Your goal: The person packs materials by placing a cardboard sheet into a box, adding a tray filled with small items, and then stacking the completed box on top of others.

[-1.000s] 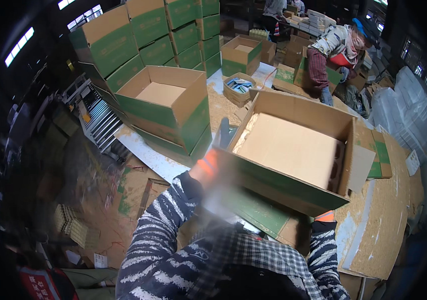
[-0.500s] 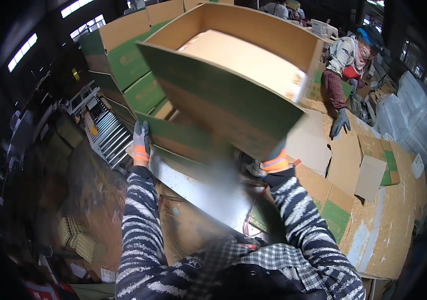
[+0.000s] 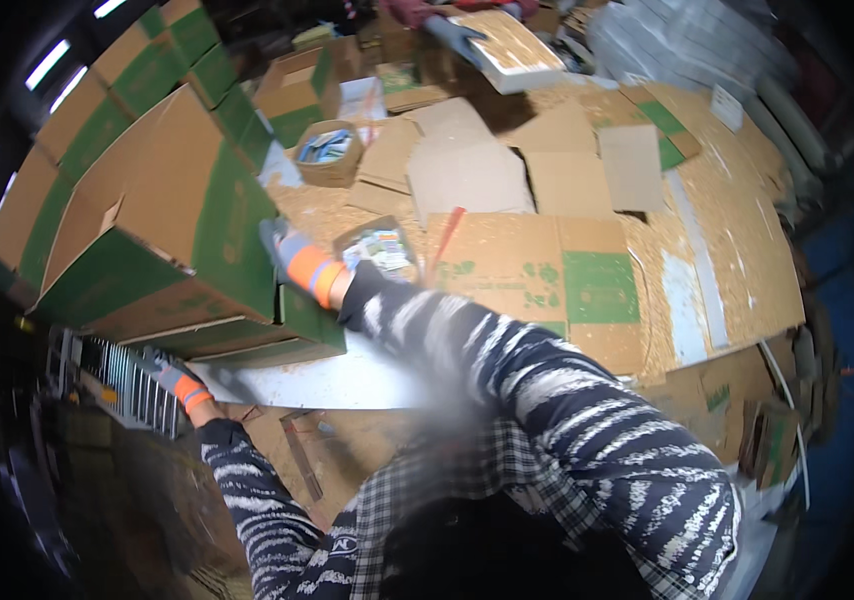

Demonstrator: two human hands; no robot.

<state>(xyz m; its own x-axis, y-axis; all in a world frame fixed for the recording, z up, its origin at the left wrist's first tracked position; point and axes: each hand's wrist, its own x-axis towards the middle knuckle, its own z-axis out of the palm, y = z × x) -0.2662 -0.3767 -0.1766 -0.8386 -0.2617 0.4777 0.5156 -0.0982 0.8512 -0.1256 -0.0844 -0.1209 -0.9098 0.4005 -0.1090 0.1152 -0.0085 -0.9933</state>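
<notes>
A large open cardboard box [image 3: 162,190], brown above and green below, stands tilted at the left, with a lower box [image 3: 312,325] of the same colours under its near end. My right hand [image 3: 287,250], in a grey glove with an orange cuff, lies along the green end panel of the large box, fingers stretched out. Lower down, my left hand [image 3: 175,380], gloved alike, reaches to the near bottom edge of the boxes. Its fingers look extended and touch that edge; their tips are partly blurred.
Stacked green-and-brown boxes [image 3: 132,75] stand behind at the left, beside a roller conveyor [image 3: 112,380]. Flattened cardboard [image 3: 517,260] and small containers of packets [image 3: 332,155] cover the worn wooden table [image 3: 747,260]. Across it, a co-worker's gloved hand [image 3: 457,40] holds a shallow white-sided tray [image 3: 512,50].
The large box has swung left and come down onto the lower box. My right hand has moved left along with it. The view has turned right and down; the co-worker now holds a tray.
</notes>
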